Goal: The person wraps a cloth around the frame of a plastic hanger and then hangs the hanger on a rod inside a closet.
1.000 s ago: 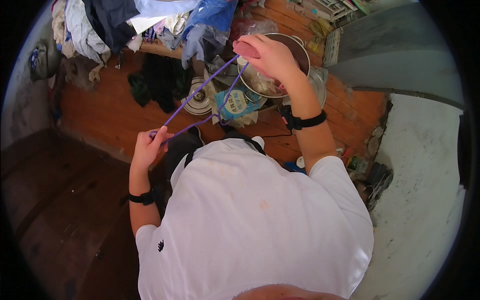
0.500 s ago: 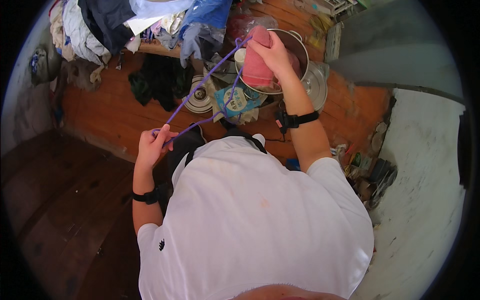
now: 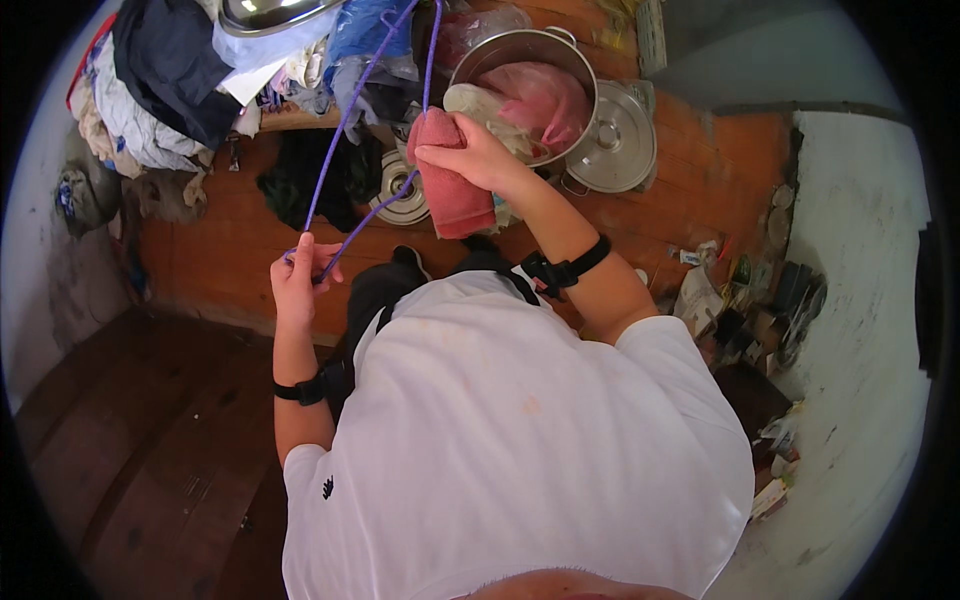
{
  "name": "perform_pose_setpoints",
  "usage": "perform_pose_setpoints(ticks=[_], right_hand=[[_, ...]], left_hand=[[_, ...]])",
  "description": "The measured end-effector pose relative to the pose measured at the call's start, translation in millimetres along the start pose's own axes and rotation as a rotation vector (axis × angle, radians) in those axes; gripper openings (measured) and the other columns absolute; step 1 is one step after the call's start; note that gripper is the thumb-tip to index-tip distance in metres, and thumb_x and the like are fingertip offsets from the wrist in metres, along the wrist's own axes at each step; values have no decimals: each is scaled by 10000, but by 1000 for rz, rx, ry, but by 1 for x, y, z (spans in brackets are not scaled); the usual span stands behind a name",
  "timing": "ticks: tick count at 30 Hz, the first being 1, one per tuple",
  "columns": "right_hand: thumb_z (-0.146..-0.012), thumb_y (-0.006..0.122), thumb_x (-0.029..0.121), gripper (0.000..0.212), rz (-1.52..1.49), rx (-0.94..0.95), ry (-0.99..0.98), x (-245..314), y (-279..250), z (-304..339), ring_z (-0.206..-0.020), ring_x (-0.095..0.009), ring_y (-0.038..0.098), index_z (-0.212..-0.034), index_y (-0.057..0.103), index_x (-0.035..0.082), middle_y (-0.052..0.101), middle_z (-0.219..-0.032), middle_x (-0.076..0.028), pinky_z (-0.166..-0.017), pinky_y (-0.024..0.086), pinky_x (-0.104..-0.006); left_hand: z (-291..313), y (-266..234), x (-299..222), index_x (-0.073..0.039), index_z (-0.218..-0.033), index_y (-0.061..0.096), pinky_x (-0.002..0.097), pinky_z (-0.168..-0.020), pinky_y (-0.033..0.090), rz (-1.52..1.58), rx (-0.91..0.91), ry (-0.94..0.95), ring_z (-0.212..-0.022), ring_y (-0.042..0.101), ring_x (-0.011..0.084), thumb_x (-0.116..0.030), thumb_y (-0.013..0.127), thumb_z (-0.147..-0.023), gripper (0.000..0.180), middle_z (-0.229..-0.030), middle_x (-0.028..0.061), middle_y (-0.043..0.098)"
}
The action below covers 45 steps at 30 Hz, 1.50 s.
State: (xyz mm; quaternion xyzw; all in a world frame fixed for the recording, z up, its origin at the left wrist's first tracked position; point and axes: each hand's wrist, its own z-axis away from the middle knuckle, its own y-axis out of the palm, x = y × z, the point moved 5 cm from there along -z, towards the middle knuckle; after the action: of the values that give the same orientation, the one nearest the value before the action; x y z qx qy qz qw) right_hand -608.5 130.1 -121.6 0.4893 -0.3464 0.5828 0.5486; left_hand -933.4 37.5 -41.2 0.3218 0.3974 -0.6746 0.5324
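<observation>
My left hand [image 3: 298, 278] is closed in a pinch on a purple cord [image 3: 335, 150]. One stretch of the cord runs up past the top edge of the view; another slants across to the towel. In my right hand [image 3: 472, 158] is a folded pinkish-red towel [image 3: 455, 195], gripped near its upper end. The cord meets the towel at its upper end and left side; whether it passes through the folds is hidden. Just beyond the right hand stands a large metal pot [image 3: 590, 75], holding a pink plastic bag [image 3: 545, 100] and something whitish.
A metal lid [image 3: 615, 135] lies right of the pot, another round lid [image 3: 400, 205] left of the towel. Dark cloth [image 3: 310, 170] lies on the wooden floor [image 3: 210, 255]. Clothes [image 3: 170, 70] and a shiny basin [image 3: 275, 12] are piled far left. Clutter [image 3: 750, 320] lines the right wall.
My right hand has brought the towel left and nearer, from over the pot to beside it. The pot's contents now show. The cord now stretches up beyond the top of the view.
</observation>
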Motion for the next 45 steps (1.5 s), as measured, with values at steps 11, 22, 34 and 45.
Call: perform_pose_setpoints(ticks=[11,22,34,45], right_hand=[[-859,874,444,698,666,110,1,15,-34,41,-1102,-430,738,-1405,626,87,765,-1204,-242,-955,576,-478],[-895,843,437,643,605,-210,-189,41,-1,40,-1042,-447,746,-1396,599,116,772,-1170,-207,-881,588,-530],[-856,852,179,586,1109,-195,-620,65,57,27,-977,-344,749,-1390,613,191,722,-1215,-57,-767,614,-438],[-842,759,197,462,1355,98,-1299,107,57,25,-807,-151,638,-1292,714,291,698,-1177,111,-710,550,-295]], left_hand=[[-24,13,-15,27,-1031,803,243,-485,310,-78,80,-50,-523,525,88,-491,507,-1167,612,-697,76,707],[-23,10,-32,46,-1058,802,234,-480,286,11,22,-44,-517,483,83,-476,506,-1175,612,-702,81,686],[8,-33,-6,39,-1090,790,231,-447,239,324,-143,-133,-471,422,72,-538,509,-1160,645,-698,77,684],[43,-71,25,-1,-1074,781,214,-418,194,507,-119,-253,-439,333,66,-551,520,-1154,614,-634,83,596]])
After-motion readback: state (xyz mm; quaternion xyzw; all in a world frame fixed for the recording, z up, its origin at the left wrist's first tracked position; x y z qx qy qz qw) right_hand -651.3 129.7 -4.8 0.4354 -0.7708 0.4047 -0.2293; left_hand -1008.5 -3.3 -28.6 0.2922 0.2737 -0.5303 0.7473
